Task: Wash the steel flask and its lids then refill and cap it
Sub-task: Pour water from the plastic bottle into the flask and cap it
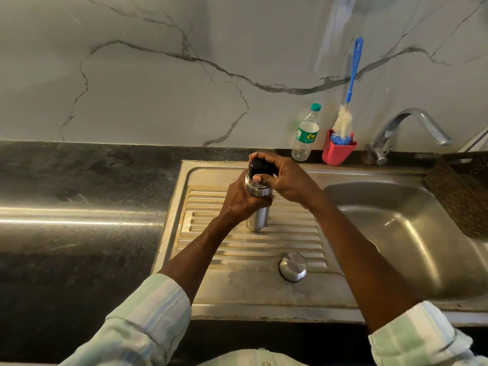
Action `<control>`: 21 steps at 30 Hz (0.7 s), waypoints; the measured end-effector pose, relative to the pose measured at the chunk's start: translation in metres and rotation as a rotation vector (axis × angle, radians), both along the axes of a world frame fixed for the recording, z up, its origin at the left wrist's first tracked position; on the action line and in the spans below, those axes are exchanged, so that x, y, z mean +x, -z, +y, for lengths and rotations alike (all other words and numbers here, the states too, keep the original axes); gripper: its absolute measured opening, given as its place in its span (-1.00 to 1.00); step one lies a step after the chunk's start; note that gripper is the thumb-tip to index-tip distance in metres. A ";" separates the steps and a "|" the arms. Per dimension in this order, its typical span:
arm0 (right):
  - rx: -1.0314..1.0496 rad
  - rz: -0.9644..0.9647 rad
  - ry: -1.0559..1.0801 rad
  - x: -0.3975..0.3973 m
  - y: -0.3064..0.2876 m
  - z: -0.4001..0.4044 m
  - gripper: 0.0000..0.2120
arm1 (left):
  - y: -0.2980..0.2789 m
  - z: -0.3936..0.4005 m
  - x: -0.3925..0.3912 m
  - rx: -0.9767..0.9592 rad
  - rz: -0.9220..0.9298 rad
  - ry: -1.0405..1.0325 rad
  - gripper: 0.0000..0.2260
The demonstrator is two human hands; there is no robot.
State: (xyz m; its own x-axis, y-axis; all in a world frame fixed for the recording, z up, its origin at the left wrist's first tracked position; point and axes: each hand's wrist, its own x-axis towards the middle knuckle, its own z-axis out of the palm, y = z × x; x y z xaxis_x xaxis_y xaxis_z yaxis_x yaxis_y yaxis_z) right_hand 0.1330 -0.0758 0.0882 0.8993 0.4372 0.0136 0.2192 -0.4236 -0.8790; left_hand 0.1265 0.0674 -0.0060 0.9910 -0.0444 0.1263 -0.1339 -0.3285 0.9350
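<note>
The steel flask [257, 219] stands upright on the ribbed drainboard [237, 247] of the sink. My left hand [243, 199] grips its body around the middle. My right hand [280, 175] grips the black inner lid [257, 166] on the flask's mouth, fingers curled over its top. The steel outer lid [293, 266] lies apart on the drainboard, nearer to me and to the right of the flask.
The sink basin [401, 233] is to the right, with a tap [412, 128] behind it. A plastic water bottle [305, 133] and a red holder [338, 150] with a blue-handled bottle brush [348, 101] stand by the wall. Dark countertop [79, 207] lies left. A dark perforated basket [464, 191] is far right.
</note>
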 end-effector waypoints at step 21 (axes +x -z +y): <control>0.081 0.076 0.011 -0.005 0.004 -0.002 -0.52 | 0.003 0.000 -0.002 0.005 -0.005 -0.015 -0.42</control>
